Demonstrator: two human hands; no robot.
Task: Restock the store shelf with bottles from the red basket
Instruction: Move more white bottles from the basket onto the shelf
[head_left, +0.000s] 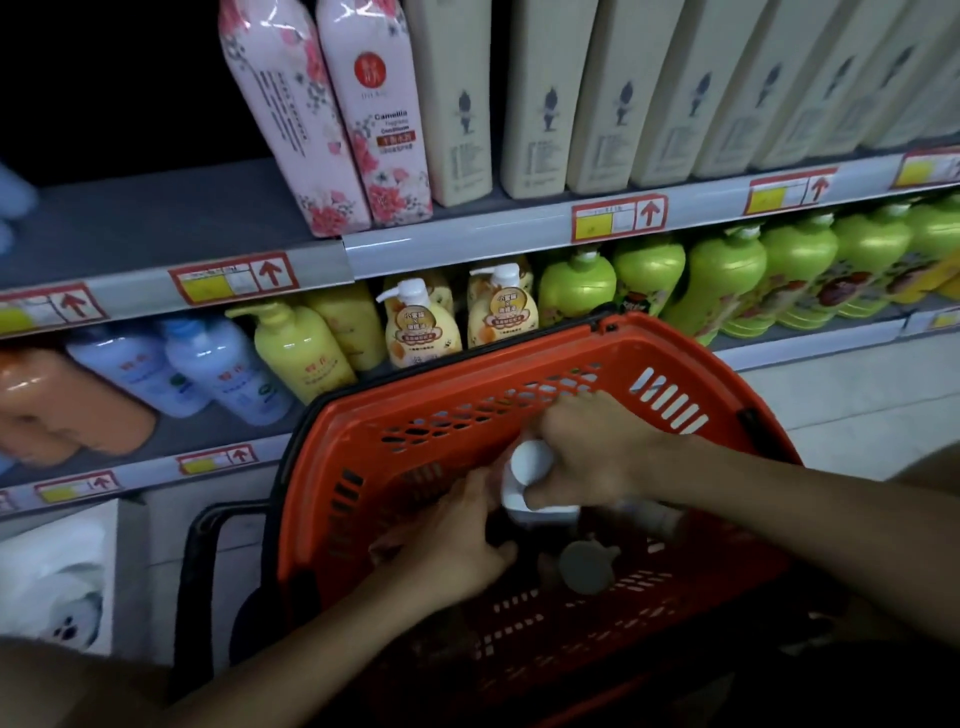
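Both hands grip bottles inside red basket (395, 415).

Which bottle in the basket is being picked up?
The white-capped bottle, gripped by the right hand; the grey-capped one nearer the camera stands untouched in the red basket.

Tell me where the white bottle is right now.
Head view, lower centre: the white bottle sits inside the red basket, gripped by the right hand, left hand beside it.

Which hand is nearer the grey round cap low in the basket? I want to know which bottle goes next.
Left, narrowly. The left hand lies just beside the grey cap; the right hand is above it, gripping the white bottle.
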